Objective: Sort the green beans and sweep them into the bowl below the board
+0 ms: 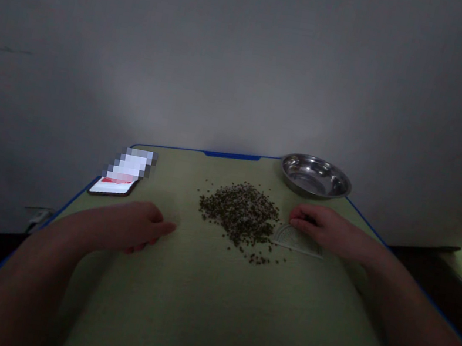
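A clear plastic protractor (297, 239) is lying flat on the pale green table (199, 304), right of centre, its curved edge touching the right fringe of a loose heap of small dark seeds (241, 214). The right hand (324, 228) is resting palm down on the protractor, fingers curled loosely over its upper edge and pressing it to the tabletop rather than lifting it. The seeds are spreading in a rough mound near the middle of the table, with a few strays scattered toward the near edge. The left hand (138, 228) is lying well apart on the other side of the heap, relaxed and holding nothing, its fingertips pointing toward the seeds. Behind the right hand, a shallow steel bowl (316, 177) is sitting at the far right corner. A phone (115, 183) is glowing at the far left edge.
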`<state>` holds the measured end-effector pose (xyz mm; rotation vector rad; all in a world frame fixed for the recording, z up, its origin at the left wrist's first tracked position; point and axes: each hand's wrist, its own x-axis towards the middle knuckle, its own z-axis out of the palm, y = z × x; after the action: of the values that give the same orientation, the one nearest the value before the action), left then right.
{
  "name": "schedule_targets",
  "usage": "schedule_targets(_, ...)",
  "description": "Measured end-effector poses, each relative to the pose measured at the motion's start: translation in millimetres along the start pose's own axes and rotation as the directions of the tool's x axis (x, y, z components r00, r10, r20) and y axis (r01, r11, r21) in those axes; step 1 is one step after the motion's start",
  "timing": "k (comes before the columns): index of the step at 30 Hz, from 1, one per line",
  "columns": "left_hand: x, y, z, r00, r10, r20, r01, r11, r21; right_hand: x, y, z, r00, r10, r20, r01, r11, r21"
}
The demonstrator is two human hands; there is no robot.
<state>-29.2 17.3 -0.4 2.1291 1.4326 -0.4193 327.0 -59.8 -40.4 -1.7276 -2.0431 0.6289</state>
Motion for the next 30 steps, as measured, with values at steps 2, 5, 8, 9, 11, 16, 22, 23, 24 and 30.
schedule_targets(2, 0.4, -0.3, -0.1, 1.0, 0.003, 0.001, -0.003, 1.0, 0.003, -0.1, -0.9, 0.2, 1.0, -0.012, -0.004, 0.012, 1.0, 0.005)
schedule_targets(5, 1.5, -1.5, 0.0, 1.0, 0.001, 0.005, -0.001, 1.0, -0.003, 0.4, -4.0, 0.8, 1.0, -0.022, -0.003, 0.022, 1.0, -0.01)
schedule_targets(8, 1.7, -1.8, 0.0, 1.0, 0.006, 0.001, -0.006, 1.0, -0.004, 1.6, -8.0, 2.5, 1.0, -0.021, 0.003, 0.021, 0.999, -0.027)
schedule_targets(9, 1.3, -1.5, 0.0, 1.0, 0.008, -0.003, -0.008, 1.0, 0.0, 2.1, -9.3, 3.3, 1.0, -0.023, 0.005, 0.023, 0.999, -0.031)
schedule_targets(11, 0.4, -0.8, -0.3, 1.0, 0.013, -0.005, -0.013, 1.0, 0.008, 2.9, -11.3, 5.1, 0.999, -0.034, 0.007, 0.034, 0.999, -0.036)
schedule_targets(16, 0.6, -2.3, -0.3, 1.0, 0.02, 0.007, -0.02, 1.0, 0.015, 3.9, -11.4, 8.4, 0.995, -0.096, 0.023, 0.097, 0.995, -0.019)
schedule_targets(22, 3.9, -5.2, 0.6, 1.0, 0.016, 0.023, -0.017, 0.999, 0.03, 2.0, -9.4, 7.8, 0.99, -0.126, 0.058, 0.126, 0.992, -0.002)
schedule_targets(23, 3.8, -4.9, 0.5, 1.0, 0.017, 0.021, -0.018, 0.999, 0.032, 1.4, -9.8, 7.4, 0.99, -0.125, 0.068, 0.126, 0.992, -0.001)
schedule_targets(24, 3.6, -4.5, 0.4, 1.0, 0.015, 0.018, -0.016, 0.999, 0.033, 0.8, -10.3, 6.9, 0.989, -0.124, 0.078, 0.124, 0.992, 0.0)
schedule_targets(30, 3.8, -4.6, 0.7, 1.0, 0.004, 0.014, -0.005, 1.0, 0.031, -1.1, -11.9, 4.1, 0.988, -0.102, 0.117, 0.102, 0.995, 0.001)
